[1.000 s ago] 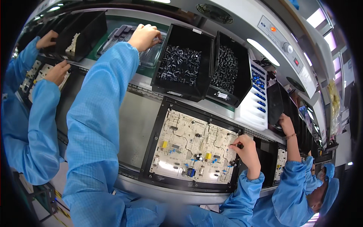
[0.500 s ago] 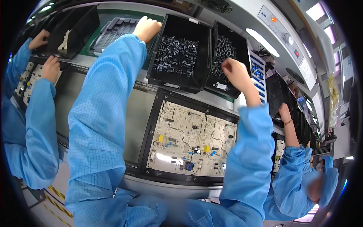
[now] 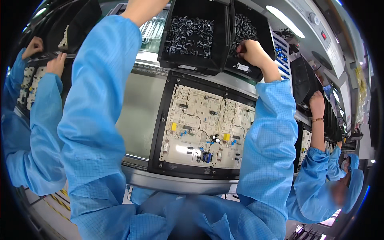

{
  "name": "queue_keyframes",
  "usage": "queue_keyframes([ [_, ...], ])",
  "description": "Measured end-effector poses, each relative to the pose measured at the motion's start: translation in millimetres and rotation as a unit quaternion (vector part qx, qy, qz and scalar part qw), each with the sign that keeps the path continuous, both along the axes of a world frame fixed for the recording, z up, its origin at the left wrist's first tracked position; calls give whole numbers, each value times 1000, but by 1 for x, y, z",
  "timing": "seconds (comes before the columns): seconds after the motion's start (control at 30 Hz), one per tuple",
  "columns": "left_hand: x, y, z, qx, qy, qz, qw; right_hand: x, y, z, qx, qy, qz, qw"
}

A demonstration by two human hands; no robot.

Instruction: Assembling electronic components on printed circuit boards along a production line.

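At the top edge, my left hand [image 3: 145, 9] reaches past a pale slotted plastic tray [image 3: 154, 30]; its fingers lie outside the picture. My right hand [image 3: 258, 55] is down in the right black bin [image 3: 264, 38], thumb and fingers drawn together among small dark cylindrical electronic components [image 3: 245, 27]. Whatever its fingertips pinch is hidden. A second black bin [image 3: 196, 63], to the left, holds loose components [image 3: 188, 36] of similar look. Below the bins, cream circuit boards [image 3: 196, 124] fitted with yellow, blue and black parts sit in a black frame [image 3: 157, 136].
Right of the bins lies a white rack [image 3: 283, 60] of blue parts, with another black bin [image 3: 306, 80] beyond. Co-workers in blue sleeves work at left [image 3: 46, 124] and right [image 3: 316, 176]. A lamp and a control panel [image 3: 320, 30] overhang the upper right.
The view has shifted, so bins and boards sit higher. My left hand has gone farther toward the top edge, its fingers now out of sight. My right hand stays at the right bin.
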State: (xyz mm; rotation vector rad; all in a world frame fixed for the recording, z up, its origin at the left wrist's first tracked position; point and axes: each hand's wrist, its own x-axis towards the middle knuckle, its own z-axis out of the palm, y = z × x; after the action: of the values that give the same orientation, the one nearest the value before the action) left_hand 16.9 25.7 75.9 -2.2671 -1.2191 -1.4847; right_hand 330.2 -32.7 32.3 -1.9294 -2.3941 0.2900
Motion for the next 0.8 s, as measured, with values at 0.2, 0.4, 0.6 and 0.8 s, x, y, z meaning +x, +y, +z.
queue_keyframes([
  [0.2, 62, -108, -2, -51, 103, -308, 944, 18, -38, 14, 275, 108, 54, 954],
  [0.4, 94, -155, -45, -259, 175, -414, 855, 103, -56, 4, 446, 145, -240, 850],
  [0.6, 136, -169, -90, -243, 175, -479, 825, 171, -56, -80, 198, -74, -358, 909],
  [0.8, 135, -168, -105, -224, 240, -448, 831, 158, -51, -50, 195, -79, -348, 913],
])
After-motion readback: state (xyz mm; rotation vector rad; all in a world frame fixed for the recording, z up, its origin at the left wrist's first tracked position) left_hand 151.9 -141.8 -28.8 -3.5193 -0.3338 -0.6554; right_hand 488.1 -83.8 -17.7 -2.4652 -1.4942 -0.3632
